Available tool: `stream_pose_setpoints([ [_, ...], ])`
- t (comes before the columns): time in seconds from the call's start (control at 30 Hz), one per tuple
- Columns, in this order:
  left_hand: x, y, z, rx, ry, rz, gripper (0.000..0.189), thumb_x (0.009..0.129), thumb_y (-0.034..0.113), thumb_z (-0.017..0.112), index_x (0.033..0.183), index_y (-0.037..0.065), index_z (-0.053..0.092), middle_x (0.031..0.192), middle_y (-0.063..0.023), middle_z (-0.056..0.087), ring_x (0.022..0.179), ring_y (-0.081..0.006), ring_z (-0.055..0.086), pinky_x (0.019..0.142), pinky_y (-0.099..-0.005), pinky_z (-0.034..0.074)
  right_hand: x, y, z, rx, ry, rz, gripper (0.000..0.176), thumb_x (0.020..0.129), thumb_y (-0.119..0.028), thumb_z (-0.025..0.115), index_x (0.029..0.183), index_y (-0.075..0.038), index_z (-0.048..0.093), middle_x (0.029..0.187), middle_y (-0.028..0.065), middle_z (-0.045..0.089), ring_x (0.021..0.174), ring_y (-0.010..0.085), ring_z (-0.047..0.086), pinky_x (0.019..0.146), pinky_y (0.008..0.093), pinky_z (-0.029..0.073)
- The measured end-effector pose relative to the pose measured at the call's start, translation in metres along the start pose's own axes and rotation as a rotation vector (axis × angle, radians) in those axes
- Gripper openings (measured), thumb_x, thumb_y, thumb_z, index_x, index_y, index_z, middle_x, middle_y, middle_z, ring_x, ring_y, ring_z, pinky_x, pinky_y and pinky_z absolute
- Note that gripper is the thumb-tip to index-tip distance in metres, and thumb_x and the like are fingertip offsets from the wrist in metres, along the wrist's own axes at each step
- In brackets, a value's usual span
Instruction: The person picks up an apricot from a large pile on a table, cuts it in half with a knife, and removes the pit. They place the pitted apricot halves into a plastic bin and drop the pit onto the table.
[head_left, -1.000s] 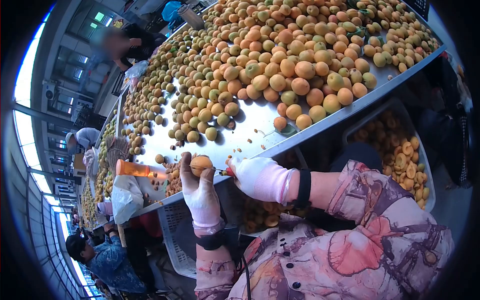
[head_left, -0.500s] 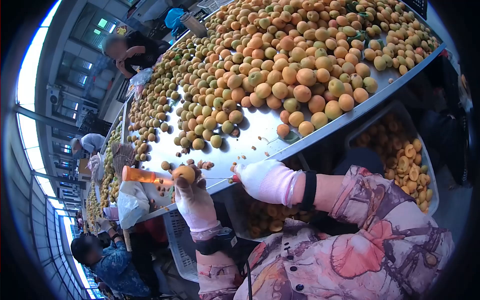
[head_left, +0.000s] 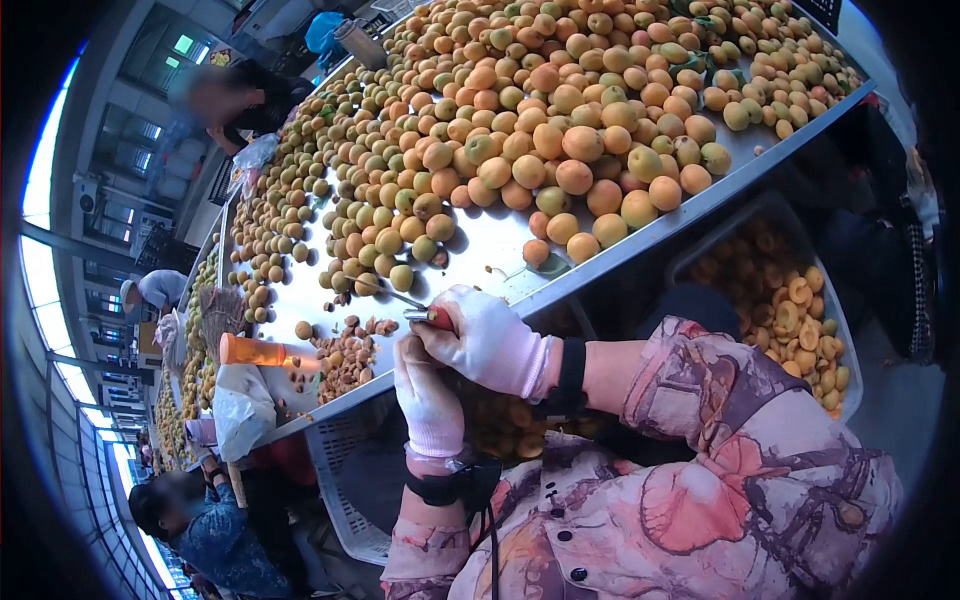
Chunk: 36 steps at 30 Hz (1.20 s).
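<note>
My right hand (head_left: 485, 335), in a white glove, grips the red handle of a small knife (head_left: 437, 317). Its thin blade points up and left over the metal table (head_left: 480, 250). My left hand (head_left: 428, 395), gloved too, is curled just below, its fingertips meeting the right hand. Whatever may be inside the left hand is hidden. Beyond the hands lie many whole apricots (head_left: 575, 177), orange to greenish. A heap of brown apricot pits (head_left: 345, 360) is left of my left hand, near the table's edge.
An orange cylinder (head_left: 252, 350) and a white plastic bag (head_left: 243, 410) are at the left. Crates below the table edge include one with apricot halves (head_left: 800, 320) and a white crate (head_left: 340, 470). Other people are beyond, one in blue (head_left: 225, 540).
My left hand held up an apricot over the pits; now it has drawn back against my right hand and the apricot is out of sight. The knife blade has swung upward.
</note>
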<state>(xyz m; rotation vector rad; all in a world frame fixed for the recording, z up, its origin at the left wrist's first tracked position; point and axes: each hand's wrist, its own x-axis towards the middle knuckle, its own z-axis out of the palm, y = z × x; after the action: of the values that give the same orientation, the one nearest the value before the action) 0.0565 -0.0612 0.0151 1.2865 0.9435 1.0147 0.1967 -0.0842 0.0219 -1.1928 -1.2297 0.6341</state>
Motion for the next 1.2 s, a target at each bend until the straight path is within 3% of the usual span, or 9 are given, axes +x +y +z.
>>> stream_pose_setpoints([
  [0.03, 0.002, -0.002, 0.001, -0.060, 0.012, -0.030, 0.038, 0.103, 0.034, 0.052, 0.123, 0.002, 0.052, 0.102, -0.0088, 0.064, 0.084, -0.0238, 0.064, 0.073, -0.0374, 0.051, 0.001, 0.008, 0.002, -0.044, 0.023, -0.083, 0.022, 0.087, -0.022, 0.070, 0.085, -0.002, 0.062, 0.086, 0.0188, 0.061, 0.080, 0.0390, 0.060, 0.070, 0.0434, 0.048],
  [0.13, -0.009, 0.036, 0.008, 1.049, -0.177, 0.397, 0.042, 0.089, 0.024, 0.070, 0.119, 0.000, 0.053, 0.103, -0.0201, 0.065, 0.093, -0.0382, 0.065, 0.079, -0.0448, 0.051, -0.001, 0.013, -0.002, -0.086, -0.049, -0.121, 0.021, 0.082, -0.022, 0.072, 0.085, -0.003, 0.063, 0.083, 0.0175, 0.060, 0.081, 0.0382, 0.060, 0.069, 0.0437, 0.049],
  [0.23, -0.011, 0.045, 0.001, 1.016, -0.218, 0.318, 0.051, 0.077, 0.016, 0.078, 0.120, 0.002, 0.053, 0.094, -0.0263, 0.064, 0.089, -0.0446, 0.065, 0.075, -0.0451, 0.052, -0.001, 0.012, -0.003, -0.104, -0.059, -0.197, 0.020, 0.079, -0.021, 0.073, 0.084, -0.005, 0.063, 0.081, 0.0160, 0.058, 0.082, 0.0369, 0.060, 0.069, 0.0433, 0.049],
  [0.33, -0.006, 0.034, -0.011, 0.625, -0.228, 0.097, 0.032, 0.089, 0.030, 0.069, 0.108, 0.008, 0.056, 0.078, -0.0134, 0.061, 0.060, -0.0274, 0.060, 0.053, -0.0331, 0.046, 0.003, 0.006, -0.010, -0.237, -0.185, -0.357, 0.024, 0.085, -0.027, 0.070, 0.089, -0.004, 0.065, 0.086, 0.0191, 0.064, 0.081, 0.0396, 0.063, 0.073, 0.0440, 0.052],
  [0.53, 0.004, 0.046, -0.019, -0.440, 0.013, -0.923, 0.050, 0.101, 0.059, 0.045, 0.102, 0.009, 0.054, 0.070, -0.0018, 0.049, 0.046, -0.0077, 0.038, 0.040, -0.0191, 0.028, 0.010, 0.020, 0.014, 0.552, -0.073, 0.378, 0.022, 0.096, -0.025, 0.063, 0.091, -0.003, 0.064, 0.073, 0.0055, 0.062, 0.068, 0.0182, 0.062, 0.062, 0.0315, 0.049],
  [0.67, 0.006, 0.032, -0.037, 0.034, -0.057, -0.414, 0.047, 0.095, 0.049, 0.063, 0.106, 0.004, 0.055, 0.080, -0.0064, 0.059, 0.057, -0.0159, 0.052, 0.046, -0.0238, 0.039, 0.020, 0.004, -0.012, 0.685, -0.168, 0.624, 0.034, 0.100, -0.039, 0.054, 0.101, -0.007, 0.063, 0.065, 0.0003, 0.057, 0.049, 0.0092, 0.054, 0.041, 0.0253, 0.042],
  [0.73, 0.006, 0.048, -0.036, 0.802, -0.239, 0.077, 0.029, 0.093, 0.015, 0.065, 0.118, 0.001, 0.057, 0.092, -0.0107, 0.065, 0.074, -0.0205, 0.061, 0.061, -0.0304, 0.050, 0.021, -0.003, -0.016, 0.624, -0.142, 0.706, 0.037, 0.099, -0.043, 0.052, 0.109, -0.007, 0.059, 0.064, -0.0006, 0.054, 0.043, 0.0081, 0.048, 0.033, 0.0235, 0.036],
  [0.93, 0.011, 0.055, -0.021, 0.457, -0.148, -0.202, 0.039, 0.093, 0.008, 0.066, 0.130, 0.000, 0.059, 0.111, -0.0077, 0.068, 0.096, -0.0180, 0.066, 0.082, -0.0289, 0.050, 0.024, -0.003, -0.017, 0.592, -0.178, 0.728, 0.041, 0.099, -0.043, 0.052, 0.113, -0.005, 0.058, 0.069, 0.0011, 0.057, 0.045, 0.0093, 0.052, 0.033, 0.0241, 0.040],
  [1.2, -0.005, 0.027, 0.006, 0.161, 0.067, 0.082, 0.033, 0.098, 0.010, 0.062, 0.125, -0.006, 0.057, 0.114, -0.0094, 0.065, 0.099, -0.0161, 0.064, 0.088, -0.0283, 0.053, 0.020, 0.002, -0.007, 0.401, -0.134, 0.511, 0.035, 0.099, -0.032, 0.056, 0.115, -0.001, 0.057, 0.080, 0.0046, 0.063, 0.061, 0.0120, 0.062, 0.046, 0.0267, 0.050],
])
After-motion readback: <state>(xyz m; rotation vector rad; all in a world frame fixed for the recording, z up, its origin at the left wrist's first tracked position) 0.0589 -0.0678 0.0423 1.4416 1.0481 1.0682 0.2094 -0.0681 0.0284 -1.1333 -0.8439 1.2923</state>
